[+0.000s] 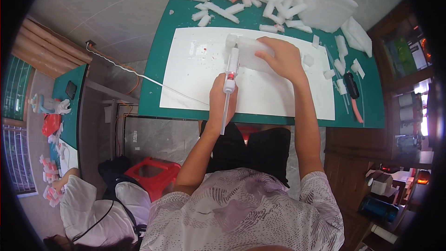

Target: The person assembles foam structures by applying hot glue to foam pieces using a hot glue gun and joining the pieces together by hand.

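Foam block (246, 51) on white board (195, 79), light, crumbly, likely easily dented, pinned flat under spread right hand (281, 58); left hand (222, 97) closed round white glue gun (231, 67); best held broadly.

White glue gun (231, 67), red light on its body; white foam block (248, 51) beside it; white board (260, 88) beneath; green worktop (155, 72) around the board; black-and-pink cutter (353, 94) right of the board.

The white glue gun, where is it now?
In the head view, the white glue gun is in the left hand, over the white sheet, its tip at the foam block.
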A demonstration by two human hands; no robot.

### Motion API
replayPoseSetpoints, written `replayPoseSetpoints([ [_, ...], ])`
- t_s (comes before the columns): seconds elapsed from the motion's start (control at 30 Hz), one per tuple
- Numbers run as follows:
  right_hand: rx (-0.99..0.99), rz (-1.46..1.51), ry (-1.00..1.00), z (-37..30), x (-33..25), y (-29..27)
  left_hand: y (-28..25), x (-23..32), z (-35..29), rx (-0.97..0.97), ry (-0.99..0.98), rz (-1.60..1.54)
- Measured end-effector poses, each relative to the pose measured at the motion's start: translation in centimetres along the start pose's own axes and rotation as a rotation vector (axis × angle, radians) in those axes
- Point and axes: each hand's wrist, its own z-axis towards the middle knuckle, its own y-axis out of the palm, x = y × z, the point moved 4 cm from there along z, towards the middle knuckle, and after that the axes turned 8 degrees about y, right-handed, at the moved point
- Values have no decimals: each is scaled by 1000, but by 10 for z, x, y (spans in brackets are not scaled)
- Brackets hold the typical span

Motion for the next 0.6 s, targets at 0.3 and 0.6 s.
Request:
replayPoseSetpoints([
  [0.3, -24, -28, 11, 1, -2, -2, 0, -2, 1, -19, -32, 9],
  [0.6, 16, -35, -16, 0, -1, 1, 0, -4, 1, -17, -24, -13],
])
